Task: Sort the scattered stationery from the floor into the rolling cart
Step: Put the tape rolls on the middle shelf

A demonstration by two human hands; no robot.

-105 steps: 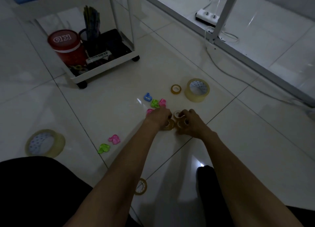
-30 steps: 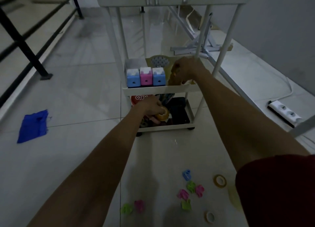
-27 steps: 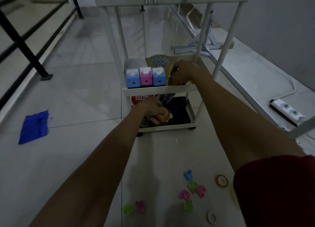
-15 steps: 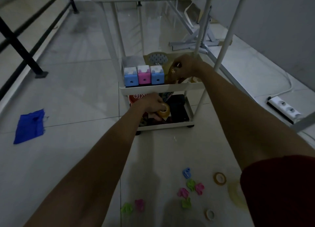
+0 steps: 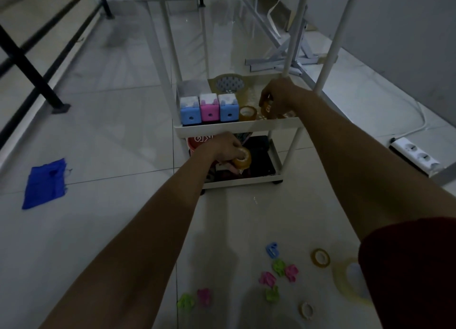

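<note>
The white rolling cart (image 5: pixel 237 128) stands at twelve o'clock of the frame's middle. Its middle shelf carries three cube boxes in a row: a blue cube box (image 5: pixel 190 112), a pink cube box (image 5: pixel 209 110) and a second blue cube box (image 5: pixel 228 109). One wide tape roll (image 5: pixel 229 84) lies flat behind them. One shelf roll (image 5: pixel 248 113), small and amber, sits at three o'clock of the last cube.

The right hand (image 5: pixel 278 96) is over the shelf's right end, its fingers curled round a pinched roll (image 5: pixel 266 107). Whether more rolls sit under the palm cannot be told. The left hand (image 5: pixel 225 151) is at six o'clock of the shelf rim, in front of the lower shelf, and grips one amber tape roll (image 5: pixel 243 159). A red tin (image 5: pixel 197 141) is at its ten o'clock.

Well apart from both hands, at five o'clock on the floor, lie seven clips — one blue clip (image 5: pixel 271 249), three green clips (image 5: pixel 278 267) and three pink clips (image 5: pixel 267 278). With them are two small floor rolls (image 5: pixel 320 257) and one large clear roll (image 5: pixel 345 286), partly behind a red sleeve (image 5: pixel 409 274).

One blue cloth (image 5: pixel 44 183) lies at nine o'clock — one power strip (image 5: pixel 417 156) at three.
</note>
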